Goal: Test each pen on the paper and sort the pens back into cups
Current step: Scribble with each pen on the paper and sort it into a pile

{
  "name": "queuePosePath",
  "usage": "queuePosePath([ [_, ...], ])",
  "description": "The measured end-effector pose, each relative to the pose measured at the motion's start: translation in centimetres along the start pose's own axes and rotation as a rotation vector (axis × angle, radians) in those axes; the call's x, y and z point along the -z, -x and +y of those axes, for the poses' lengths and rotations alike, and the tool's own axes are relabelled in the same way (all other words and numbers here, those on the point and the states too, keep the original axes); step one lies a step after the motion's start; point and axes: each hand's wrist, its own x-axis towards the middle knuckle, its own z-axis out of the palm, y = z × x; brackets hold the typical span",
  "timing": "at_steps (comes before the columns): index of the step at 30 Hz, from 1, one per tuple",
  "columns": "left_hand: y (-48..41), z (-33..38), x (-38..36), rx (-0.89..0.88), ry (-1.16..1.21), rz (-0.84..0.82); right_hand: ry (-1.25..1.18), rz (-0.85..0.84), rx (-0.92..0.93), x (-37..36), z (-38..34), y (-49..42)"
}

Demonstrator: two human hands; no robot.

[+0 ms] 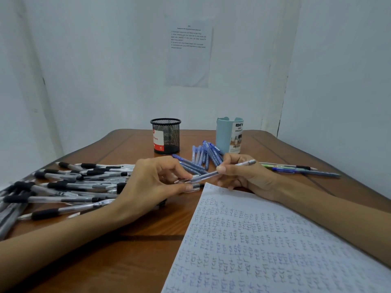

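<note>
Here, left hand (pixel 156 180) and right hand (pixel 243 177) pinch pen (pixel 205 176).

Table (pixel 127 261), back to front
Left cup (pixel 165 135) beside right cup (pixel 227 134) at back; pen cluster (pixel 206 154) before them; pen heap (pixel 63 186) left; paper (pixel 264 240) front right.

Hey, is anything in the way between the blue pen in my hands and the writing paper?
Nothing visible. The blue plastic pen, pinched by the left hand and right hand, is held just beyond the far corner of the white handwriting-covered paper.
</note>
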Motion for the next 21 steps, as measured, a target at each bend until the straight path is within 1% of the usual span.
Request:
queuePosePath([
  [3,0.0,-0.1,-0.8,-0.044,-0.169,-0.013,-0.041,0.066,-0.001,-0.1,-0.1,-0.1],
  [4,0.0,-0.1,-1.0,-0.069,-0.231,-0.029,-0.076,0.118,0.002,0.0,0.0,-0.2],
  [6,0.1,-0.5,-0.9,-0.082,-0.316,-0.091,-0.159,0.278,0.011,0.5,0.4,-0.6],
  [8,0.0,-0.8,-0.4,-0.054,-0.296,-0.258,-0.174,0.436,0.048,1.0,0.5,-0.8],
  [10,-0.1,-0.8,-0.2,-0.032,-0.293,-0.442,-0.077,0.506,0.114,1.3,0.3,-1.1],
  [12,-0.2,-0.8,-0.2,-0.021,-0.323,-0.511,0.107,0.496,0.213,1.6,0.1,-1.6],
  [14,-0.3,-0.6,-0.1,-0.019,-0.346,-0.514,0.42,0.485,0.308,2.0,0.1,-2.2],
  [16,-0.3,-0.3,0.0,-0.02,-0.364,-0.513,0.739,0.479,0.36,2.6,0.7,-2.8],
  [18,-0.3,-0.1,0.1,-0.016,-0.378,-0.508,1.012,0.45,0.336,3.1,1.4,-3.4],
  [19,-0.3,0.0,0.1,-0.021,-0.388,-0.504,1.145,0.409,0.301,3.5,1.7,-3.8],
  [21,-0.3,0.1,0.1,-0.036,-0.407,-0.496,1.385,0.267,0.153,3.9,2.0,-4.8],
])
